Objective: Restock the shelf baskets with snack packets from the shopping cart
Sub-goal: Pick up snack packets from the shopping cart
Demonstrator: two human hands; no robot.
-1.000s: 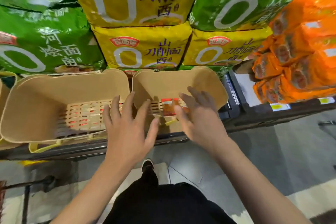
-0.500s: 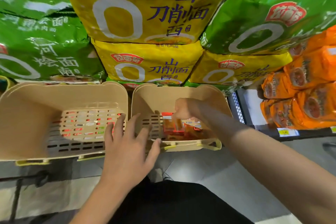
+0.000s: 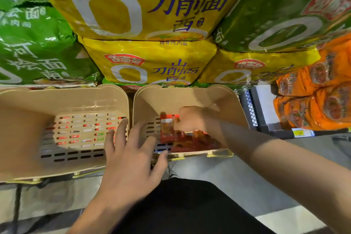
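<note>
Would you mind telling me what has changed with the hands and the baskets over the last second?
The right hand went from hovering open at the right basket rim down into it, and now pinches the red snack packets on its floor. The left hand stayed open, fingers spread, over the gap between the baskets. The left basket still holds no packets.

The right hand (image 3: 197,121) hides part of the snack packets (image 3: 171,131); left basket (image 3: 22,138) blurred.

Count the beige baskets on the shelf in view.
2: left basket holds no packets; right basket holds red packets the right hand reaches. More may sit off-frame.
</note>
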